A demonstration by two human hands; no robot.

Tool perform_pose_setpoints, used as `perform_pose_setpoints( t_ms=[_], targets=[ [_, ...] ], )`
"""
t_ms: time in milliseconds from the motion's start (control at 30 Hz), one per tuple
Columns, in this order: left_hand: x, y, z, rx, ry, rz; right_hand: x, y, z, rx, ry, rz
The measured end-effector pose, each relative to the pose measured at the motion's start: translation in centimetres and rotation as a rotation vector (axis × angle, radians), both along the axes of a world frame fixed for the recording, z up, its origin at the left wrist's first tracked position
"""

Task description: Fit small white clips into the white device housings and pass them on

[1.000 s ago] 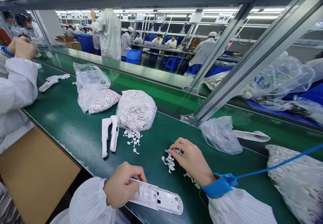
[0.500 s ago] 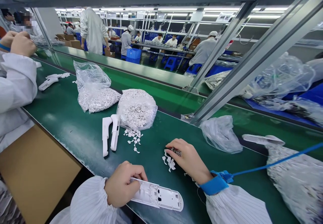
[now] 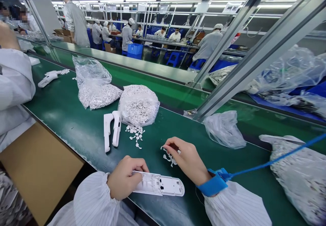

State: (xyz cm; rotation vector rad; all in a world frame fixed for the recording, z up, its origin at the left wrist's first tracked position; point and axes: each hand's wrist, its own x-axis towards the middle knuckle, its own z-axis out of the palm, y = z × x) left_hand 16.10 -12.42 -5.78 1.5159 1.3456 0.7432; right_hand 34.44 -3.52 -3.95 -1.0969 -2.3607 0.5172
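My left hand (image 3: 127, 178) is closed round one end of a long white plastic housing (image 3: 169, 186), its open inner side facing up near the table's front edge. My right hand (image 3: 187, 158), with a blue wrist strap (image 3: 214, 182) at the cuff, pinches a small white plastic piece (image 3: 162, 148) between thumb and forefinger. Below those fingertips lies a small pile of similar white pieces (image 3: 168, 158), partly hidden by the hand. Two white handle-shaped housings (image 3: 108, 132) lie left of a clear bag of white pieces (image 3: 140, 107), and more loose pieces (image 3: 136, 133) lie spilled before it.
Another bag of pieces (image 3: 98, 91) lies farther left, and a large full bag (image 3: 297, 171) at right. A crumpled clear bag (image 3: 224, 129) rests near a metal post (image 3: 236, 71). The strap's blue cord (image 3: 270, 163) runs rightward. A co-worker's sleeve (image 3: 16, 80) is at far left.
My right thumb and forefinger have come up slightly from the pile with a small white piece. My left hand keeps its hold on the housing. The camera view has shifted slightly.
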Motion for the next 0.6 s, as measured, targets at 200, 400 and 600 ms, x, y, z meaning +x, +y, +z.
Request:
perform_pose_setpoints(
  t_ms=[200, 400, 600],
  targets=[
    [0.1, 0.4, -0.2, -0.042, -0.198, 0.077, -1.7, -4.1, 1.0, 0.081, 0.161, 0.200],
    [0.0, 0.5, -0.4, -0.054, -0.299, 0.126, -2.1, -5.1, -0.4, 0.230, 0.100, 0.403],
    [0.1, 0.6, -0.3, -0.051, -0.320, 0.129, -2.3, -5.0, -0.7, 0.195, 0.141, 0.331]
  ],
)
